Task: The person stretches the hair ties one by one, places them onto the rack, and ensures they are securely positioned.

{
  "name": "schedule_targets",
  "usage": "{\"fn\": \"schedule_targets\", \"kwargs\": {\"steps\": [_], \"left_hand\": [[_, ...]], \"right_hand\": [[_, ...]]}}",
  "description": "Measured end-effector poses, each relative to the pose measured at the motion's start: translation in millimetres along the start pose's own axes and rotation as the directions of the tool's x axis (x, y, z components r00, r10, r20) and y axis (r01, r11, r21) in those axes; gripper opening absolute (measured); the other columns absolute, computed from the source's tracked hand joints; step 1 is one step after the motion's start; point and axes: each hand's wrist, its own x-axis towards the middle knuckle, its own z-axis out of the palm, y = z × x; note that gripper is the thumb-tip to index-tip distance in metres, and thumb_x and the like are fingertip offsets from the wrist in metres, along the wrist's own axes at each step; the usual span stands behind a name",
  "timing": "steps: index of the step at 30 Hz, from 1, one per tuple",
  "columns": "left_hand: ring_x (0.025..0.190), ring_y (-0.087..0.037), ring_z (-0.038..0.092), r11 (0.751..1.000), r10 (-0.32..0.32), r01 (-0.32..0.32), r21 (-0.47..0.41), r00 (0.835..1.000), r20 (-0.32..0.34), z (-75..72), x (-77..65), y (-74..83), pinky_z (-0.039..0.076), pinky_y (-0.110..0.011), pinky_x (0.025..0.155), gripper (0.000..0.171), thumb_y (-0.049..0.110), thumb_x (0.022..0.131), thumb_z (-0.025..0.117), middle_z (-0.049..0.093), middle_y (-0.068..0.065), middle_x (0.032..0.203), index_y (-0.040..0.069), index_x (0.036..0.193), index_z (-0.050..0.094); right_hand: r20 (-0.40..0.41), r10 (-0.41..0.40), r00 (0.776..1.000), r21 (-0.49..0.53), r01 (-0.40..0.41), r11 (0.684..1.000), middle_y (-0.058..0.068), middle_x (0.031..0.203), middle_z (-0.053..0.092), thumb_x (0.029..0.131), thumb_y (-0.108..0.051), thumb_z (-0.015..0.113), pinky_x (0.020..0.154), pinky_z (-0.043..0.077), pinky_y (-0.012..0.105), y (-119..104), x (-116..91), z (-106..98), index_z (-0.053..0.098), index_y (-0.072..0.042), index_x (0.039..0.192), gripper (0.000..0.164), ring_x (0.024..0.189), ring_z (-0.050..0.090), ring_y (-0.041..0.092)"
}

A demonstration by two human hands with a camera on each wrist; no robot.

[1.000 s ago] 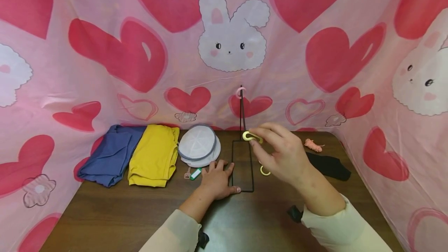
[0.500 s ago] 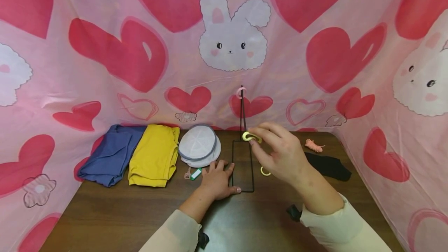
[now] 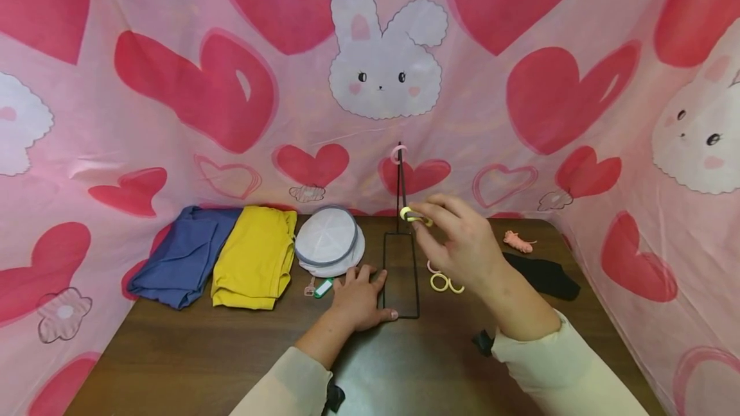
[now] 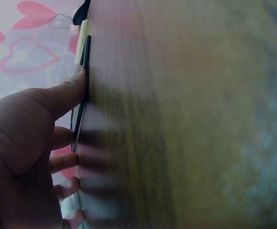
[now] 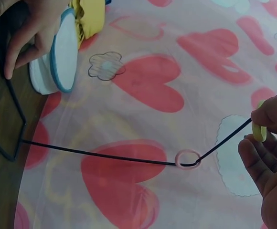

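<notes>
A black wire stand (image 3: 417,275) has a rectangular base on the table and a thin upright with a slanting arm. My left hand (image 3: 360,300) rests on its left side, fingers spread, thumb on the near edge. A yellow ring (image 3: 406,213) is pinched between the thumb and fingers of my right hand (image 3: 465,242), at the arm's free end. In the right wrist view, the rod's tip shows beyond the yellow ring (image 5: 259,125); fingers partly cover where they meet. A pink ring (image 5: 188,159) hangs at the bend atop the upright.
Yellow rings (image 3: 439,282) and part of a pink ring lie under my right hand. Left are folded blue cloth (image 3: 185,255), yellow cloth (image 3: 254,255), a white hat (image 3: 326,236) and a key with a green tag (image 3: 324,287). Right are pink yarn (image 3: 518,241) and black cloth (image 3: 546,276).
My right hand has moved slightly up and away with the yellow ring, onto the arm's end. More rings show on the table beneath it. The left hand stays put.
</notes>
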Motion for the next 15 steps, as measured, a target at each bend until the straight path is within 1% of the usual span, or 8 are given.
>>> {"fn": "schedule_targets", "kwargs": {"steps": [5, 10, 15], "left_hand": [[0.136, -0.036, 0.036, 1.000, 0.000, 0.000, 0.000, 1.000, 0.002, 0.3, -0.6, 0.5, 0.036, -0.062, 0.095, 0.094, 0.077, 0.083, 0.067, 0.040, -0.005, 0.155, 0.028, 0.160, 0.043], [0.136, -0.036, 0.035, 1.000, 0.002, -0.002, -0.007, 1.000, -0.002, -0.4, -0.9, 1.1, 0.036, -0.062, 0.096, 0.094, 0.077, 0.084, 0.067, 0.040, -0.005, 0.155, 0.028, 0.160, 0.043], [0.136, -0.036, 0.035, 1.000, -0.001, 0.001, -0.010, 1.000, -0.001, -1.1, -2.0, 1.8, 0.036, -0.061, 0.095, 0.094, 0.077, 0.083, 0.067, 0.039, -0.005, 0.155, 0.028, 0.160, 0.044]], "right_hand": [[0.002, 0.014, 1.000, -0.004, -0.014, 1.000, 0.008, 0.108, 0.070, 0.088, -0.012, 0.077, 0.070, 0.054, 0.036, 9, 4, 7, 0.078, -0.007, 0.116, 0.028, 0.086, 0.062, 0.018], [-0.012, 0.027, 1.000, 0.023, -0.026, 0.999, 0.012, 0.109, 0.067, 0.086, -0.004, 0.078, 0.070, 0.058, 0.035, 22, 9, 15, 0.078, -0.004, 0.118, 0.032, 0.082, 0.065, 0.019], [-0.028, 0.034, 0.999, 0.017, -0.033, 0.999, 0.015, 0.109, 0.066, 0.084, 0.002, 0.077, 0.070, 0.060, 0.036, 36, 14, 24, 0.077, -0.004, 0.120, 0.037, 0.081, 0.068, 0.020]]}}
